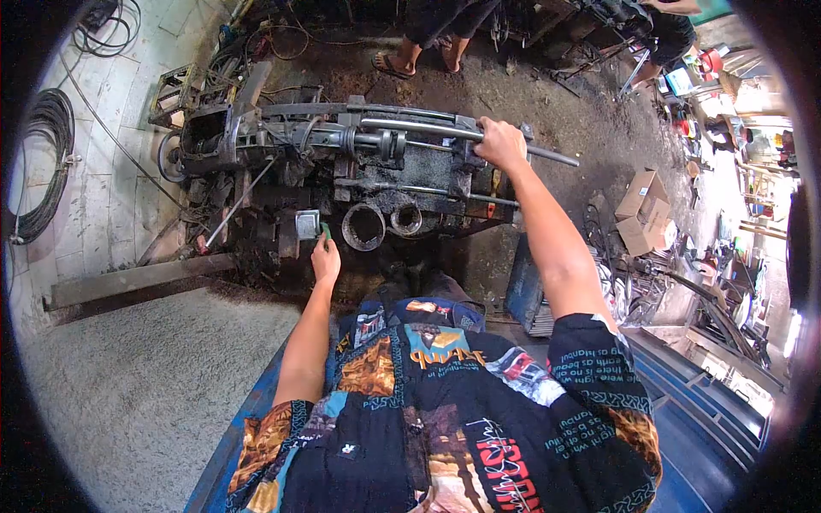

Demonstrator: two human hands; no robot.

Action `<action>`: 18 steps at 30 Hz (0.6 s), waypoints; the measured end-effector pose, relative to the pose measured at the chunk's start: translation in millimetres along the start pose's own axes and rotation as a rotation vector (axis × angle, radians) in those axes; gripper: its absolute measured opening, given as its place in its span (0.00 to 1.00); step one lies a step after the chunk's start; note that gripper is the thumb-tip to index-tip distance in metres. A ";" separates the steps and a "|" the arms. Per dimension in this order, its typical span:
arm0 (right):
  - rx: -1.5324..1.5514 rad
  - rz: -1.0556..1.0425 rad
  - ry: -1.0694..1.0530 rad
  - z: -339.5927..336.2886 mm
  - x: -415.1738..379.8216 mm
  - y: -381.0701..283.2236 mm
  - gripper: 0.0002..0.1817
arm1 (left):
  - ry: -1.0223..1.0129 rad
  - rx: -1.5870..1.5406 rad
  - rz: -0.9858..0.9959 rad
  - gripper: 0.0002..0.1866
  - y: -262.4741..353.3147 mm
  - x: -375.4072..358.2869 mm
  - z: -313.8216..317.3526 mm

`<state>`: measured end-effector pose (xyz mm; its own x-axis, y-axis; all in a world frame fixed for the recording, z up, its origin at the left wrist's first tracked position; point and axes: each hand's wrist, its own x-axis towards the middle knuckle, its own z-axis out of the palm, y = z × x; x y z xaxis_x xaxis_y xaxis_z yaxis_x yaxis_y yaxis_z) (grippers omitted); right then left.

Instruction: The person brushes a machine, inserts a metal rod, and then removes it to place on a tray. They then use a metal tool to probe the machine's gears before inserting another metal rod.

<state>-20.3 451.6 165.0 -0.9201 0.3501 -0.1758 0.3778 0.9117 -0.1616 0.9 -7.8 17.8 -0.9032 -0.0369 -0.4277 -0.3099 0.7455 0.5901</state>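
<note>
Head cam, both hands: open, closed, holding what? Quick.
Left hand: closed on a small green item; too small to tell what it is.
Right hand: closed, holding a long metal bar.

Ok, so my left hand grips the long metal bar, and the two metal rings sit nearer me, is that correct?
Not quite: the head view shows your right hand gripping the long metal bar, not your left hand. The two metal rings do sit nearer you.

The right shirt sleeve reads "Istanbul" and "light".
</note>
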 end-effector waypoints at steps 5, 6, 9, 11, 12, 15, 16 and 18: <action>0.026 0.031 0.009 -3.4 -7.0 11.8 0.19 | 0.006 -0.026 -0.013 0.23 4.0 -4.4 -0.9; 0.027 0.045 0.015 -4.5 -7.2 11.4 0.20 | 0.009 -0.050 -0.004 0.23 0.0 -3.0 -1.0; 0.017 0.061 0.004 -4.3 -6.2 11.6 0.21 | -0.063 -0.067 -0.046 0.20 -56.2 15.6 16.9; 0.001 0.066 0.016 -1.7 -4.3 13.2 0.22 | -0.141 -0.231 -0.326 0.17 -68.7 7.4 24.5; -0.008 0.059 0.033 1.2 -4.2 13.1 0.23 | -0.158 -0.226 -0.339 0.17 -82.3 9.6 32.3; -0.058 0.051 0.045 13.7 -1.5 20.3 0.26 | -0.163 -0.287 -0.372 0.20 -121.6 21.1 55.2; -0.077 0.046 0.056 14.6 0.5 19.4 0.25 | -0.172 -0.286 -0.378 0.20 -137.9 31.7 69.7; -0.070 0.041 0.045 17.6 0.0 20.0 0.26 | -0.015 -0.207 -0.316 0.20 -164.2 45.3 99.2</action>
<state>-10.8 466.1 144.7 -0.9081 0.3956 -0.1373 0.4088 0.9085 -0.0864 40.3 -65.9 -166.4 -0.7495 -0.2324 -0.6199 -0.6272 0.5487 0.5527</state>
